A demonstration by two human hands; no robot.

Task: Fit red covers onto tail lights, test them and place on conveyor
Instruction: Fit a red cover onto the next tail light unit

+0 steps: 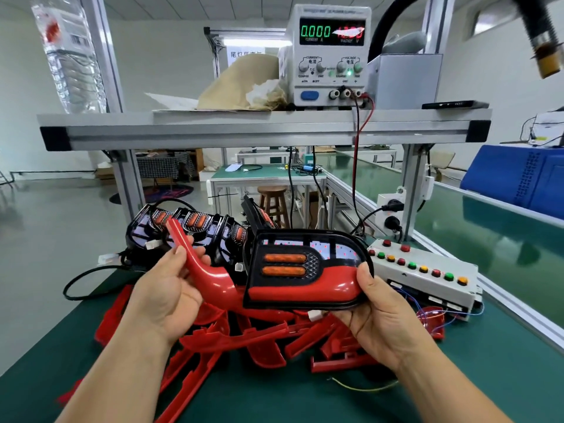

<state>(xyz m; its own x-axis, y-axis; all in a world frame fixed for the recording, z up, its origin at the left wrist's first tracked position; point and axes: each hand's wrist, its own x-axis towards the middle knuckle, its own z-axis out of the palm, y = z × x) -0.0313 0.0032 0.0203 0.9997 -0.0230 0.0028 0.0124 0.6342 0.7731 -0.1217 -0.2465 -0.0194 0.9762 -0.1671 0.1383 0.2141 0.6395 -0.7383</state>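
Loose red covers (244, 337), glossy moulded plastic, lie heaped on the green mat (457, 377). Above them the left hand (166, 288) curls its fingers and thumb round the narrow arm of a curved red cover (207, 270), whose lower end meets the tail light (305, 267). The right hand (378, 306) grips that rounded black housing at its right end, thumb on a shiny red section; two amber bars sit in a honeycomb panel. More tail lights (195, 227) are stacked behind. To the right are a white button box (427, 270) and the green conveyor (488, 239). On the aluminium shelf (265, 126), a power supply (329, 56) reads "0.000", "CURRENT", "VOLTAGE".
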